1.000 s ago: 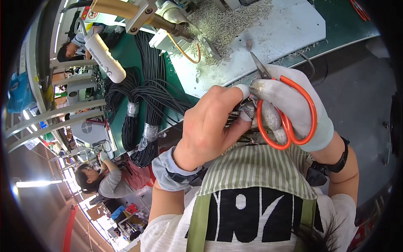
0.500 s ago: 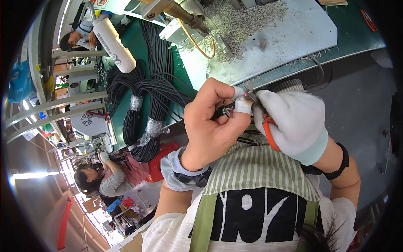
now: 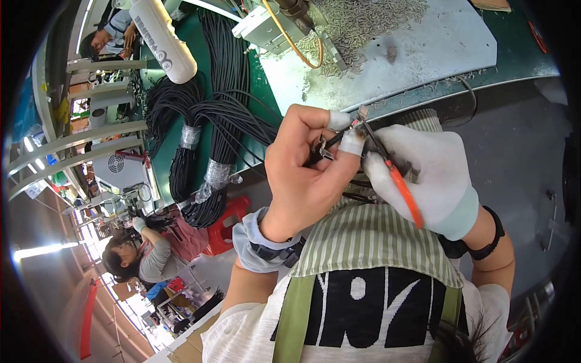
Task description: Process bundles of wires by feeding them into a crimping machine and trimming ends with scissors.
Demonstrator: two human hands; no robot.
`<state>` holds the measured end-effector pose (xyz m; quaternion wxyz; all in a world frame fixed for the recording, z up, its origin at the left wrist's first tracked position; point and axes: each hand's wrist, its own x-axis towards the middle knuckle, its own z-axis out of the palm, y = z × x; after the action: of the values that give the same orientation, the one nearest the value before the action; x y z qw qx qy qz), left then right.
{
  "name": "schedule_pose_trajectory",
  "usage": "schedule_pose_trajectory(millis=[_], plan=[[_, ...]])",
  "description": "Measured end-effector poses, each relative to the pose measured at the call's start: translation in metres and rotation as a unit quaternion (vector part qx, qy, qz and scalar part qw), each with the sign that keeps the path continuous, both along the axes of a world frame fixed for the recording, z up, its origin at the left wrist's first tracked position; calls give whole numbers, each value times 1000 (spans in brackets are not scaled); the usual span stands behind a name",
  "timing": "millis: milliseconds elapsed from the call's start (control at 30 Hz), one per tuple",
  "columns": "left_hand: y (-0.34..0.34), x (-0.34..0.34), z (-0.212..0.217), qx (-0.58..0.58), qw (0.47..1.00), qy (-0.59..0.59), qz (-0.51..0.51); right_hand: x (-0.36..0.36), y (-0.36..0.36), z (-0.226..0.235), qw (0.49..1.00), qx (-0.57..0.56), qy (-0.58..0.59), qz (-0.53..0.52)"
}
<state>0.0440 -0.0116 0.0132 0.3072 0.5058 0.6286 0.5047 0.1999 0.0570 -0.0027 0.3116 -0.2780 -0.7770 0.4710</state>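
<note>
My left hand (image 3: 308, 175) is bare, with white wraps on the thumb and index fingertip. It pinches the end of a black cable (image 3: 333, 140), where a bit of pink wire shows. Small shiny metal parts (image 3: 325, 153) sit in its curled fingers; their kind is unclear. In a white glove, my right hand (image 3: 433, 175) holds orange-handled pliers (image 3: 404, 190). Their dark jaws meet the cable end beside my left fingertips. A small metal tab (image 3: 363, 112) sticks up there, and I cannot tell whether the jaws grip it.
A pale metal plate (image 3: 423, 75) on the green bench carries a heap of small metal pieces (image 3: 381, 27) beside a press (image 3: 296, 15). Bundled black cables (image 3: 224, 72) lie leftward, near a white cylinder (image 3: 163, 42). Two people work at the left; a red stool (image 3: 227, 227) stands there.
The pliers have turned, with the orange handle showing more and lying farther right. My right fingers have loosened around it. More cable end and the metal tab show now. The view has shifted slightly.
</note>
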Motion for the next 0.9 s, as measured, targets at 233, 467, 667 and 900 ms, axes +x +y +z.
schedule_pose_trajectory(millis=[233, 467, 667, 900], plan=[[5, -6, -2, -47, 998, -26, -16, -6, 1, -13, 959, 264, -57, -89], [19, -23, -25, -138, 980, -119, -84, 3, 3, -21, 994, -106, -27, 29], [52, -93, -44, -196, 923, -330, -24, -3, 54, -27, 990, -124, -51, -46], [110, -102, -54, -185, 910, -347, -133, -53, 119, -30, 971, -235, -49, 22]])
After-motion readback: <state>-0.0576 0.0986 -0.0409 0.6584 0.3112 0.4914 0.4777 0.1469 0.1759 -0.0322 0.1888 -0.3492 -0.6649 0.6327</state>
